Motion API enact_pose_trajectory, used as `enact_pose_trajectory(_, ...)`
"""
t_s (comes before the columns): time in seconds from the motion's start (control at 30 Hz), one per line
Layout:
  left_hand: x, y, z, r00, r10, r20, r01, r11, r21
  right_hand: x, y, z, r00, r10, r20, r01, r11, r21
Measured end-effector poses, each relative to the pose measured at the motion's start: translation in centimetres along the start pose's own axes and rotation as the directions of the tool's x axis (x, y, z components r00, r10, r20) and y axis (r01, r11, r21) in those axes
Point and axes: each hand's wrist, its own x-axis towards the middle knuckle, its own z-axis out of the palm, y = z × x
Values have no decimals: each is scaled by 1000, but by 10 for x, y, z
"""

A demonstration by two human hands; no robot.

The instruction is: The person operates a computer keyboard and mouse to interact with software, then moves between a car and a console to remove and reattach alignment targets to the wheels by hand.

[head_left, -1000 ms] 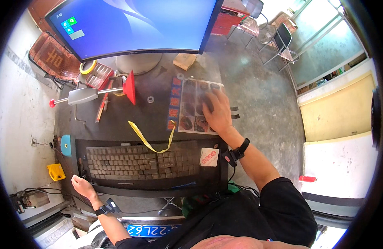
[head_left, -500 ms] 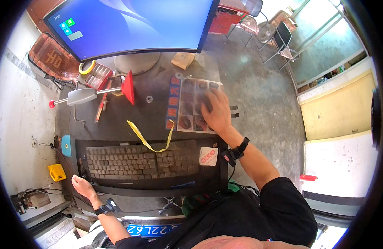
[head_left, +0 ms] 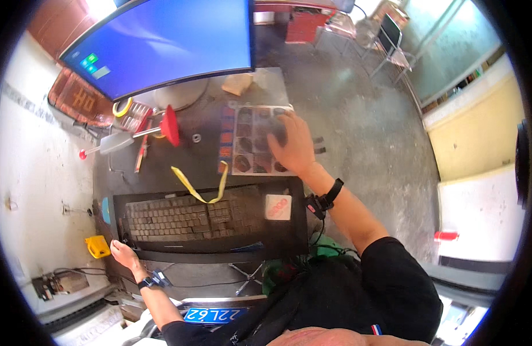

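Note:
My right hand (head_left: 294, 144) rests over a dark computer mouse (head_left: 279, 134), its fingers bent around it and hiding most of it. The mouse lies on a patterned sheet (head_left: 243, 157) with a blue and red strip down its left side. At the front left corner of the keyboard tray (head_left: 188, 254), my left hand (head_left: 124, 254) hangs with loosely extended fingers and no visible object in it. A dusty black keyboard (head_left: 168, 222) lies on the tray. Across the tray's back edge lies a looped yellow strap (head_left: 191, 189).
A lit monitor (head_left: 168, 46) stands at the back. A red-ended tool with a grey handle (head_left: 117, 142), a compartment box (head_left: 133, 117) and a yellow tape roll (head_left: 123, 107) lie left. A square card (head_left: 278, 207) sits right of the keyboard; a folding chair (head_left: 390, 43) stands beyond.
The whole view has shifted and turned slightly, with the desk things displaced left. My right hand stays on the mouse; my left hand stays beside the tray corner.

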Motion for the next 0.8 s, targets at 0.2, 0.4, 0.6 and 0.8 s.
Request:
enact_pose_trajectory(0.2, -86, 58, -52, 991, 106, -80, -110, 993, -43, -13, 52, -116, 985, 74, -159, -70, 997, 29)
enact_pose_trajectory(0.4, -255, 244, -122, 960, 259, -103, -279, 896, -345, -99, 156, -237, 838, 517, -175, -511, 856, 81)
enact_pose_trajectory(0.6, -476, 411, -131, 800, 544, 255, -280, 713, -642, -200, 275, -353, 542, 801, -252, -758, 596, 265)
enact_pose_trajectory(0.8, -609, 496, -62, 307, 841, 445, -108, 495, -862, -276, 356, -464, 418, 762, -494, -747, 598, 291)
